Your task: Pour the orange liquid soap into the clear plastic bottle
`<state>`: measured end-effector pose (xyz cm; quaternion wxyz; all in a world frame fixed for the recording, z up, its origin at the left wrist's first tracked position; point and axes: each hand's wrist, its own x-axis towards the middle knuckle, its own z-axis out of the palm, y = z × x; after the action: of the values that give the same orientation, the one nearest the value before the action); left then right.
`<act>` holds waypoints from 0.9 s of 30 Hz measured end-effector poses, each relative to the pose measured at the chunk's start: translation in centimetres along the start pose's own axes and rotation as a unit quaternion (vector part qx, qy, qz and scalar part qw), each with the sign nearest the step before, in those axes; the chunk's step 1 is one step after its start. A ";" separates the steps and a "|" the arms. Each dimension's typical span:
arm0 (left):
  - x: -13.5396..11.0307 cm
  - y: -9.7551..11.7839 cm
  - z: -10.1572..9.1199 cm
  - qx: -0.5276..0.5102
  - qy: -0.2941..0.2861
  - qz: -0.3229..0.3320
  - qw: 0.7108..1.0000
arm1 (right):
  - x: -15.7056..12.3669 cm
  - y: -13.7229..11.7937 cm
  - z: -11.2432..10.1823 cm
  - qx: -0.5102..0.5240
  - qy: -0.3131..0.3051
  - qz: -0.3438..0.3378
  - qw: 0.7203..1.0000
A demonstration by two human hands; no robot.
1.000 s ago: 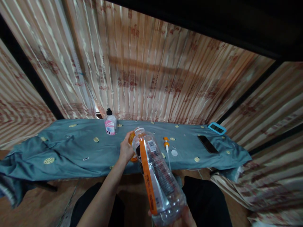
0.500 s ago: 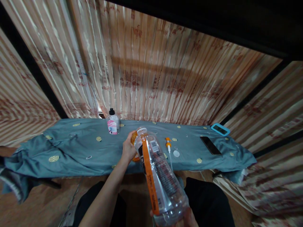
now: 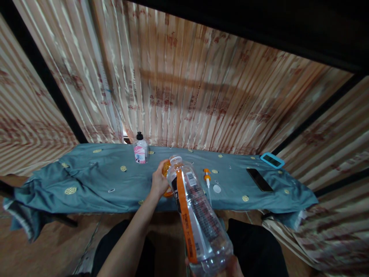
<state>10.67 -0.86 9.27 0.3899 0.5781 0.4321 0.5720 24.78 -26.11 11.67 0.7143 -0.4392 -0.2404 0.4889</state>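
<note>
A large clear plastic bottle (image 3: 201,215) with an orange, silver and black label slants across the middle, its open neck pointing up and away to the left. My right hand (image 3: 230,267) is closed around its base at the bottom edge, mostly hidden by the bottle. My left hand (image 3: 159,181) grips an amber-orange bottle (image 3: 166,168) just beyond the clear one's neck; most of this bottle is hidden. Right of the clear bottle, an orange-topped pump dispenser (image 3: 206,177) with a pale tube lies on the cloth, beside a small white disc (image 3: 217,189).
A blue-grey cloth (image 3: 95,177) with yellow pineapple prints covers the long table. At its back left stands a clear bottle with a pink label and black cap (image 3: 140,152). A dark phone (image 3: 259,179) and a blue-framed device (image 3: 272,160) lie on the right. Striped curtains (image 3: 184,84) hang behind.
The whole view has shifted slightly, so things appear a little farther right. Both hands keep their holds on the two bottles, which stay in nearly the same position relative to each other.
</note>
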 end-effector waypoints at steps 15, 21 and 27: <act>-0.1 0.4 0.0 -0.014 -0.004 -0.005 1.000 | 0.2 -0.4 0.3 0.029 -0.024 0.026 0.999; 0.0 0.1 -0.1 -0.001 0.000 0.003 1.000 | 0.1 -0.2 -0.1 0.030 -0.026 0.024 0.999; 0.0 0.3 0.0 0.001 0.012 -0.003 1.000 | -0.1 -0.2 -0.2 0.027 -0.020 0.022 0.999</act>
<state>10.72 -0.98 9.50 0.3861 0.5697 0.4391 0.5775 24.94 -26.32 11.73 0.7102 -0.4149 -0.2316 0.5194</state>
